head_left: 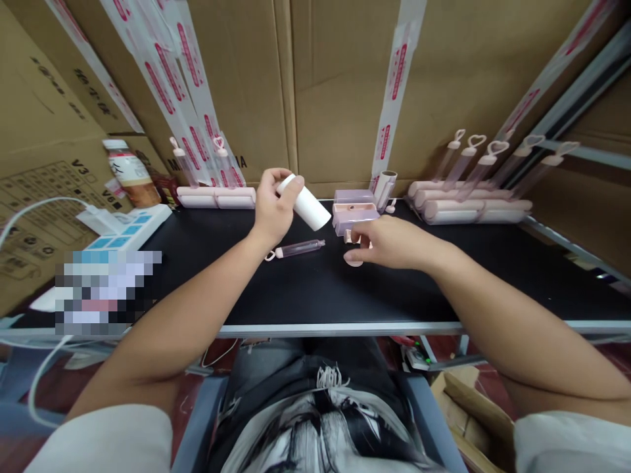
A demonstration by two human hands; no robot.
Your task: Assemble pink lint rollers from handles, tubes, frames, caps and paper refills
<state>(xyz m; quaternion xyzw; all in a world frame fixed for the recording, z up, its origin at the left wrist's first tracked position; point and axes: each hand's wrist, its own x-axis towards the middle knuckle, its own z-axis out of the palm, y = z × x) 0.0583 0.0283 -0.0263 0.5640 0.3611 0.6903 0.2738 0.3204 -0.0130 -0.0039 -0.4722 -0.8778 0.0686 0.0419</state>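
Note:
My left hand (276, 207) is closed around one end of a white paper roll (311, 207), tilted above the black table. Below it lies a clear pinkish tube handle (300, 249) with a heart-shaped loop at its left end. My right hand (382, 242) is low over the table, its fingers bent and a gap showing between thumb and forefinger. Small pale pink pieces (353, 263) sit at its fingertips, partly hidden by them. Just behind stand translucent lilac covers (349, 225) and a pink holder part (355, 207).
Assembled pink lint rollers (453, 209) are stacked at the back right, with more rollers (215, 197) at the back left. Another roll (384, 186) stands upright by the cardboard wall (335, 92). A power strip (125, 230) and a drink bottle (131, 174) are on the left.

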